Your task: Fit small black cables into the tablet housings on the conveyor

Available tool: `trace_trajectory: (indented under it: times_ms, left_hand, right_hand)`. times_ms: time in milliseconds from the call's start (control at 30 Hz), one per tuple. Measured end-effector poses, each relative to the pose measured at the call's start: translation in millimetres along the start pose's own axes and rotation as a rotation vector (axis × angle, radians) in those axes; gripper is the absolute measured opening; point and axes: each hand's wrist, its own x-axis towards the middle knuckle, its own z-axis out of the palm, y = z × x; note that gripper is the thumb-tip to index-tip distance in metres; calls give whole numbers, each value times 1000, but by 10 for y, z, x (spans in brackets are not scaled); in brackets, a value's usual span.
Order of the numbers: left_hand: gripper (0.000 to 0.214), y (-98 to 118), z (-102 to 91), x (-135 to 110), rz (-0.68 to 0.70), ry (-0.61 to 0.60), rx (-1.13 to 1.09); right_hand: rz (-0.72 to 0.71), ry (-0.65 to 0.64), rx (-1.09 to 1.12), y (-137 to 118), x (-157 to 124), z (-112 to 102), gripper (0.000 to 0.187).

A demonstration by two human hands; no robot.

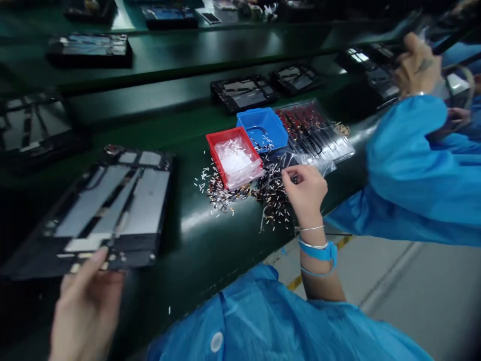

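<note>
My left hand grips the near edge of an opened tablet, thumb on top and fingers underneath. Silver battery-like panels and black strips show inside the tablet, which rests on the green work surface. Over a pile of small black parts and white strips, my right hand is closed in a pinch; whatever lies between its fingertips is too small to make out. Close to that hand stands a red bin holding a clear bag of small white pieces. Behind it is a blue bin with some dark parts inside.
Clear trays of dark and red parts lie beyond my right hand. Other opened tablets sit along the green conveyor. At the right, a co-worker's blue sleeve and raised hand reach over the line.
</note>
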Motion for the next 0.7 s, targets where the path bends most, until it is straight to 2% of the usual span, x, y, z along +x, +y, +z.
trace_trajectory:
  times_ms: [100,200,300,367,433,500,567,633,700]
  left_hand:
    - [17,-244,-169,-439,-265,-7,-99]
    - [21,-441,-276,-689,-512,-170,-190]
    - [20,-603,-387,-796,-715,-430,-255]
    - [28,-674,-441,-818,-852,-667,-249]
    - [37,-681,-463,-822,-897,-905,-197]
    - [36,-598,-452,-802,-760,-1069,-113]
    - [28,-432,-415,-722,-444,-1071,21]
    - [23,-231,-352,-537,-55,-918,210]
    - [18,-54,-252,-229,328,-694,403]
  right_hand:
    - [221,-32,45,-9,59,-73,12]
    - [311,-55,81,6,114,-107,10]
    - [298,-118,115,26,146,-118,12]
    - [272,-170,96,22,135,-103,12]
    - [241,-205,52,-4,95,-67,13]
    - [200,-249,8,-54,38,-18,13]
    - [150,-291,-36,-123,-23,28,13]
    - [96,-321,-89,-200,-76,60,10]
    - [44,-335,-151,-269,-113,77,6]
